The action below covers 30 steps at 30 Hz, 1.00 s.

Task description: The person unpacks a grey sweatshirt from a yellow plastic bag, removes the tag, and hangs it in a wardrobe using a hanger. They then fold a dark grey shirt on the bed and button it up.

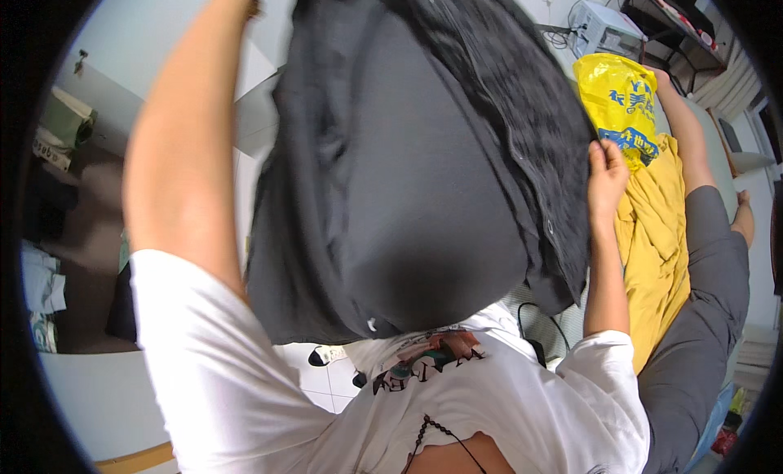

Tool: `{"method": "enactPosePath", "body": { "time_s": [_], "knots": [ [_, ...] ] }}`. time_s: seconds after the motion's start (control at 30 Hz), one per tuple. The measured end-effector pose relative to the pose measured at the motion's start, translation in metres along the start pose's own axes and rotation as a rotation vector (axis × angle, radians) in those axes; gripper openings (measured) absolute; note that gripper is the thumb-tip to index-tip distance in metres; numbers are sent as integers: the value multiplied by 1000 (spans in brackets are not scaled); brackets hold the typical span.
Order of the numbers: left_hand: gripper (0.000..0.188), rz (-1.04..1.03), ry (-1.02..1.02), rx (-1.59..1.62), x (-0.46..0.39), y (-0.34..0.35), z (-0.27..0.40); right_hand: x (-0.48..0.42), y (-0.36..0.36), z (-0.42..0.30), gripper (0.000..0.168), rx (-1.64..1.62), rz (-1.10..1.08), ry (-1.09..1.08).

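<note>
A dark grey garment [428,168] with snap-like fasteners along one edge hangs spread out before me, across most of the middle of the view. My right hand [608,174] pinches its right edge between thumb and fingers. At the top left my left arm is raised, with a bracelet at the wrist; the left hand itself is beyond the upper rim. The garment's top is cut off there too. Just right of my right hand lie a yellow plastic bag [618,101] with blue print and a mustard-yellow cloth [654,229].
Another person in dark grey shorts [709,278] lies on a bed at the right, legs stretched out. A white box-shaped appliance [605,30] with cables stands at the upper right. Folded clothes [64,119] fill an open shelf at the left. A shoe [327,354] rests on the tiled floor.
</note>
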State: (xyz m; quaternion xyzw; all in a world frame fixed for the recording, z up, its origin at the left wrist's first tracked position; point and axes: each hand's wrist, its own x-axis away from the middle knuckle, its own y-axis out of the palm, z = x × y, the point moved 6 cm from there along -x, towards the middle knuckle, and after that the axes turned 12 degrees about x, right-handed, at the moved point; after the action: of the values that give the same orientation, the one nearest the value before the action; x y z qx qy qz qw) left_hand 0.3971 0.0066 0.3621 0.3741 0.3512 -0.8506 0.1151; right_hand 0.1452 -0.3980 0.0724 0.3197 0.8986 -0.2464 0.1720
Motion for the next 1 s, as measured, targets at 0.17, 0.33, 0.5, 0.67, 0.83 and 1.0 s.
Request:
{"method": "enactPosePath", "body": {
  "time_s": [0.17, 0.33, 0.5, 0.67, 0.83, 1.0],
  "knots": [
    [99, -333, -78, 188, 174, 143, -55, 42, 19, 111, 45, 551, -185, 97],
    [105, -604, -737, -88, 405, 133, -121, 107, 31, 145, 82, 888, -496, 219],
    [103, -601, -990, -133, 520, 100, -137, 138, 30, 174, 74, 937, -487, 202],
    [97, -260, -1308, -304, 560, 70, -198, 137, 28, 174, 47, 935, -485, 176],
    [67, -437, -1535, -237, 597, 68, -241, 131, 15, 183, 24, 710, -412, 341],
    [19, -335, -1220, -296, 560, 72, -223, 118, -2, 180, 20, 680, -373, 415]
  ]
}}
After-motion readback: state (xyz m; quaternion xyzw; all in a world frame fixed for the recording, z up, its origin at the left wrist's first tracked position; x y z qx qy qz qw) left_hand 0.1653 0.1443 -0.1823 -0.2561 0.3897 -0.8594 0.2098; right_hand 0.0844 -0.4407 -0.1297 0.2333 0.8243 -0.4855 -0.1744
